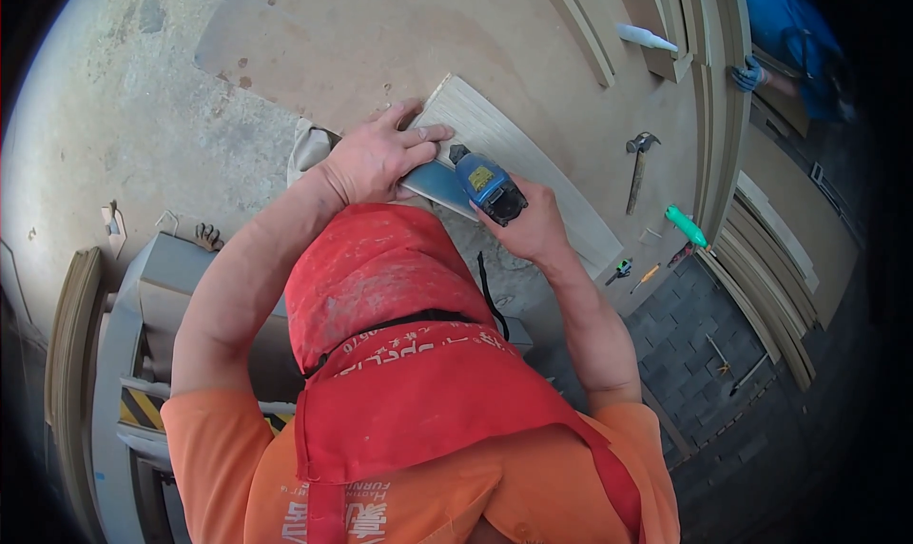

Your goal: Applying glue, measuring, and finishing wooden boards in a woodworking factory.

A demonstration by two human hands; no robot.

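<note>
Here, in the head view, the left hand [380,154] lies flat with fingers spread on the near end of a pale wooden board [518,159], which rests on a wide brown workbench [380,30], and it also presses on a grey metal plate [439,184] at the board's edge. The right hand [533,225] is curled tight around a blue power tool [487,184], its nose set against the board just beside the left thumb. That closeness is the main hazard, I judge: if the tool kicks or skids along the smooth face, it could run into the spread fingers. The board overhangs the bench edge, so uneven pressure could tip or shift it. A hammer [637,168] and a green-handled tool [687,226] lie well apart to the right; a gloved hand of another person [749,74] works at the far corner.
</note>
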